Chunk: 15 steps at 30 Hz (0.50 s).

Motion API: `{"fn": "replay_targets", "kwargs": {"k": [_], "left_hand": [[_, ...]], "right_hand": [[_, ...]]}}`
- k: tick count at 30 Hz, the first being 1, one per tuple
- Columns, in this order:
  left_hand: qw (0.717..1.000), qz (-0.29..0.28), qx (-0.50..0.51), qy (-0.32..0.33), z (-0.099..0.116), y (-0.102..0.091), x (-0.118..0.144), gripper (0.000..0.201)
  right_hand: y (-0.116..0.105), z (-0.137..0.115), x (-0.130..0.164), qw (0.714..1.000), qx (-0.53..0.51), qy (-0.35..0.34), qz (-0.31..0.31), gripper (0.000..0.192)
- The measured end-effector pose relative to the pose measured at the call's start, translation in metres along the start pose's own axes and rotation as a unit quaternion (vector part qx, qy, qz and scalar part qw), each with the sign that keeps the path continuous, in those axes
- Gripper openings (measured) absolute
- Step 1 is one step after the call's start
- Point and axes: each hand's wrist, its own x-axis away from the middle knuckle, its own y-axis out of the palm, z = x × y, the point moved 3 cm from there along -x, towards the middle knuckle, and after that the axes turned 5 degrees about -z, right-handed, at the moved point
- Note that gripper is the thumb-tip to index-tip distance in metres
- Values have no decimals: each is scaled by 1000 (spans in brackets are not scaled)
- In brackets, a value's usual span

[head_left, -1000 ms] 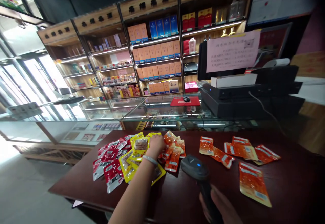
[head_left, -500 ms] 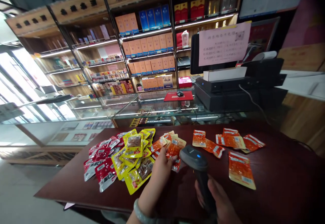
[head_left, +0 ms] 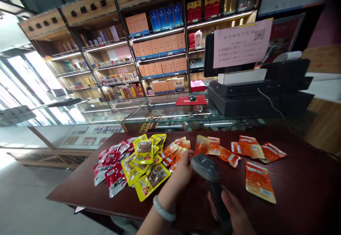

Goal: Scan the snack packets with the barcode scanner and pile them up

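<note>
My left hand (head_left: 178, 173) is holding up one orange snack packet (head_left: 201, 145), pinched between my fingers, right in front of the nose of the black scanner (head_left: 205, 163). My right hand (head_left: 234, 213) is wrapped around the scanner's handle, low in the picture, and I cannot see which finger is on the button. The packet sits just above the dark red table (head_left: 298, 192), between the pile of orange packets (head_left: 174, 151) that I think are waiting and the spread-out orange packets (head_left: 247, 149) on my right side. To do this step well, I think I should turn the packet so the little striped code faces the scanner's window. I cannot see the code from here, because the scanner head hides part of the packet. I should hold the packet flat and still, not bent, since shiny bags can flash light back and fool the scanner. I should keep a small gap between them, not touching. My fingers should stay at the edge of the bag so they do not cover the stripes. The yellow packets (head_left: 145, 157) and the red packets (head_left: 112, 164) lie farther to my left, so I must keep the scanner pointed only at the one bag I hold.
</note>
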Motion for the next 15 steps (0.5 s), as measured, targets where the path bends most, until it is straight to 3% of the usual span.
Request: {"fn": "replay_targets", "kwargs": {"k": [2, 5, 8, 11, 13, 15], "left_hand": [[997, -45, -30, 50, 9, 4, -6, 61], [967, 9, -246, 65, 16, -18, -9, 62], [869, 76, -489, 25, 20, -53, -8, 54], [780, 92, -618, -37, 17, -79, -9, 52], [749, 76, -654, -69, 13, -87, -12, 52], [737, 59, -668, -81, 10, -91, -17, 53]], "right_hand": [[-4, 1, 0, 1000, 3, 8, 19, 52], [-2, 0, -2, 1000, 6, -6, -4, 52], [4, -1, -3, 999, -17, -15, -38, 50], [7, -2, -3, 999, -27, -10, -32, 49], [8, -3, -2, 1000, -13, -11, -26, 50], [8, -4, -2, 999, -1, -14, -46, 51]]}}
